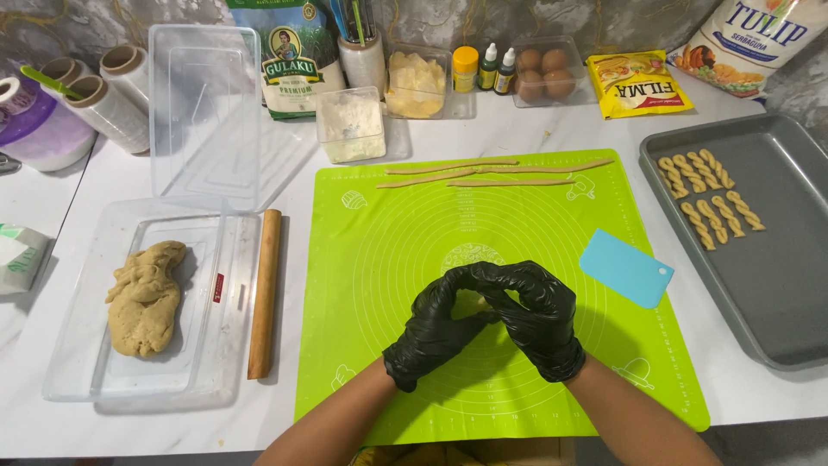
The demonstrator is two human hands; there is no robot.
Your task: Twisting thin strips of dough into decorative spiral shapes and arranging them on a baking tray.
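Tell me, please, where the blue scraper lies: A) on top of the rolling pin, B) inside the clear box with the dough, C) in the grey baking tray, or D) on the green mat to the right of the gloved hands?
D: the blue scraper rests on the green mat, right of the hands.

Mat open; scraper right, strips ahead.

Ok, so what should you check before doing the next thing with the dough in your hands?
1. Dough piece held between both hands: ok, a small bit shows between the left hand and right hand.
2. Gloves on both hands: ok.
3. Free room on the green mat: ok.
4. Dough strips waiting at the mat's far edge: ok, four lie there.
5. Space left on the baking tray: ok, the twists fill only one corner.
6. Shape of the piece: cannot tell, the fingers hide it.
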